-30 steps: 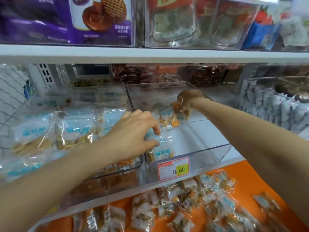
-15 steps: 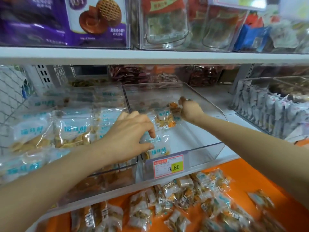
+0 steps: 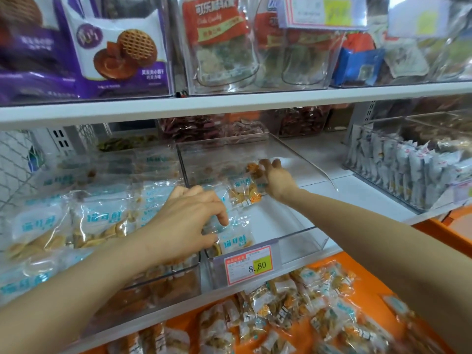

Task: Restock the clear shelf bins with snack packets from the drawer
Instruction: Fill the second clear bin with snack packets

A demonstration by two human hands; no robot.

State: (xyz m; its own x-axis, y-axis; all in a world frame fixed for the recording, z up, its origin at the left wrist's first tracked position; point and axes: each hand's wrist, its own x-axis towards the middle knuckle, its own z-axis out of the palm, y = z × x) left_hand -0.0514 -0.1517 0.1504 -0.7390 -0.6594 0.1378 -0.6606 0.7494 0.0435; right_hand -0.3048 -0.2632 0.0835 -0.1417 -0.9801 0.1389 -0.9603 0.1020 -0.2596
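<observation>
Two grips, where? (A)
Bin (image 3: 293,249): left hand (image 3: 186,223) pinches front packet (image 3: 236,242); right hand (image 3: 277,181), fingers curled, holds rear packet (image 3: 252,169). Spare packets (image 3: 293,302) lie in drawer (image 3: 439,232) below. (B)

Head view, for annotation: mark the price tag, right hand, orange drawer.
price tag (image 3: 249,264), head view, printed face.
right hand (image 3: 278,179), head view, back of hand.
orange drawer (image 3: 439,232), head view, bare right rim.

Clear bin (image 3: 301,235); orange drawer (image 3: 441,232); blue-lettered white packets (image 3: 102,221); red-bordered price tag (image 3: 248,267), yellow patch; purple biscuit bag (image 3: 122,47)
</observation>
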